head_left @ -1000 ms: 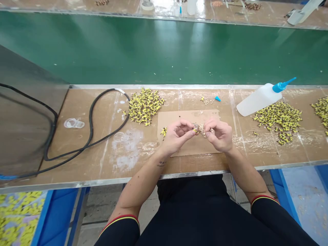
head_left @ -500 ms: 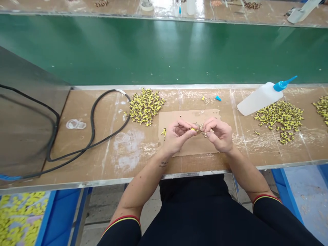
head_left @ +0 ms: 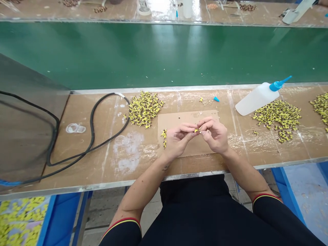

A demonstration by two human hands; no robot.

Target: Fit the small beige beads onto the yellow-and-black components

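Between the fingertips of my left hand [head_left: 181,137] is a small yellow-and-brown piece [head_left: 196,130]. My right hand [head_left: 214,135] is closed in a pinch against the same piece, and whatever else its fingertips hold is too small to make out. Both hands are over a cardboard sheet [head_left: 188,118]. Several small pale pieces [head_left: 208,132] lie on the sheet, partly hidden by my right fingers. Beside my left hand, a short row of yellow-and-brown pieces [head_left: 164,138] runs along the sheet's left side.
A heap of yellow-and-brown pieces [head_left: 145,109] lies left of the sheet, another heap [head_left: 278,118] to the right. A white squeeze bottle [head_left: 253,99] leans on the right heap. A blue cap [head_left: 216,99] sits behind the sheet. A black cable [head_left: 92,126] loops at left.
My hands have come closer together, the right one shifting slightly left and its fingertips now meeting the piece in the left. The view has shifted a little, showing more of the row at left.
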